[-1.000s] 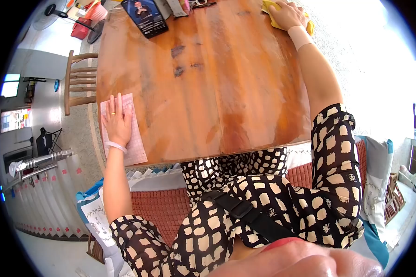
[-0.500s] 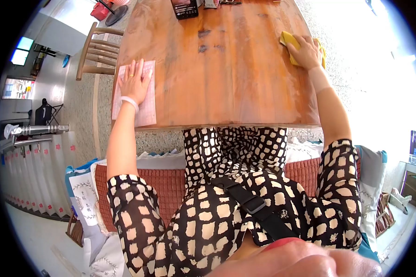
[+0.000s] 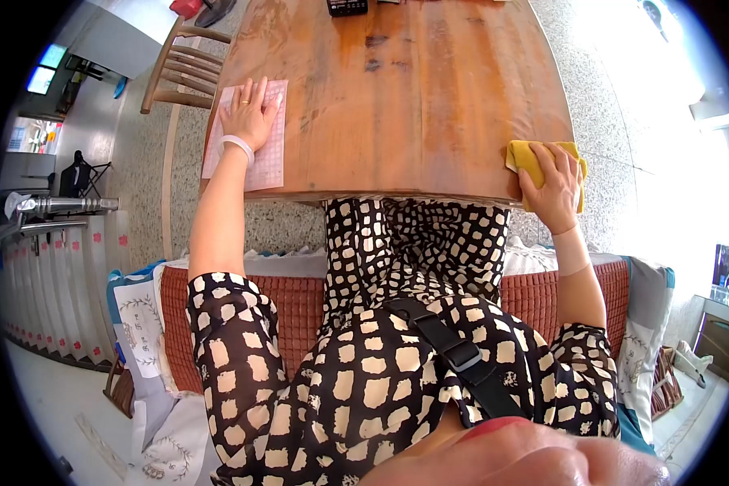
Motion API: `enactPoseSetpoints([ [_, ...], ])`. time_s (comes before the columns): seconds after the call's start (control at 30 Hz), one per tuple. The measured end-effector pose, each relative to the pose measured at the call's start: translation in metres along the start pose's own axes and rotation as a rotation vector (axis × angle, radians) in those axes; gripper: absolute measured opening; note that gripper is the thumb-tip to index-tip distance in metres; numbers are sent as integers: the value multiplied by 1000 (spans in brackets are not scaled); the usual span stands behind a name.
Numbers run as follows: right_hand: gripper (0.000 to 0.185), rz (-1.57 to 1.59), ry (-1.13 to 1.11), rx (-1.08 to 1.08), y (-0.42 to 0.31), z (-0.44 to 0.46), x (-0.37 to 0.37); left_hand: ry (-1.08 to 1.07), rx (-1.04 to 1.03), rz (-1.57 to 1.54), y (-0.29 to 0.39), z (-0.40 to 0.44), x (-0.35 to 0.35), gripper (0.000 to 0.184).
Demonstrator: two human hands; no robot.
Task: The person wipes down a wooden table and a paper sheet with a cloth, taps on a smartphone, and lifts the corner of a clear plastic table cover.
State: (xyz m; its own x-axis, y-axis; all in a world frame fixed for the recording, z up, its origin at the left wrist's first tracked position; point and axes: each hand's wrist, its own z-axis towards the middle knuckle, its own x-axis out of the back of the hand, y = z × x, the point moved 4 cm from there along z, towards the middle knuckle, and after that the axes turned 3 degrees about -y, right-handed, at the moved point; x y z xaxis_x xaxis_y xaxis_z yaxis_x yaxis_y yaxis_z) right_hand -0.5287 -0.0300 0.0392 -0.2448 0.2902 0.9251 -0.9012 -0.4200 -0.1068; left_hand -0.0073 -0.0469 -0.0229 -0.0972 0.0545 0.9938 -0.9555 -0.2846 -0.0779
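My left hand [image 3: 249, 116] lies flat with fingers spread on a pink gridded sheet [image 3: 269, 158] at the left edge of the wooden table [image 3: 413, 121]. A ring and a pale wristband show on that hand. My right hand [image 3: 556, 190] is curled over a folded yellow cloth [image 3: 529, 154] at the table's near right corner. Its fingers press on top of the cloth, with the thumb on the left side. Part of the cloth hangs past the table's edge.
A black device [image 3: 347, 7] stands at the far end of the table. Left of the table is a wooden chair [image 3: 188, 69]. The person sits on a seat with a reddish-brown cushion [image 3: 300, 320]. A white curtain with pink flowers [image 3: 57, 283] hangs at the far left.
My right hand and the yellow cloth have moved toward me, from the right edge to the near right corner. My left hand stays on the pink sheet. The view has shifted slightly.
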Motion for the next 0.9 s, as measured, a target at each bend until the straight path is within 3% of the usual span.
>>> enactPoseSetpoints([
  [0.27, 43, -45, -33, -25, 23, 49, -21, -17, -15, -7, -1, -1, 1, 63],
  [0.67, 56, -156, -195, -554, 53, 184, -92, 3, -19, -24, 1, -3, 1, 62],
  [0.77, 61, -209, -250, -526, 7, 190, -88, -3, -16, -9, 1, -3, 3, 63],
  [0.9, 60, -194, -311, -152, -102, 174, -102, -26, -16, -33, 2, -2, 2, 65],
])
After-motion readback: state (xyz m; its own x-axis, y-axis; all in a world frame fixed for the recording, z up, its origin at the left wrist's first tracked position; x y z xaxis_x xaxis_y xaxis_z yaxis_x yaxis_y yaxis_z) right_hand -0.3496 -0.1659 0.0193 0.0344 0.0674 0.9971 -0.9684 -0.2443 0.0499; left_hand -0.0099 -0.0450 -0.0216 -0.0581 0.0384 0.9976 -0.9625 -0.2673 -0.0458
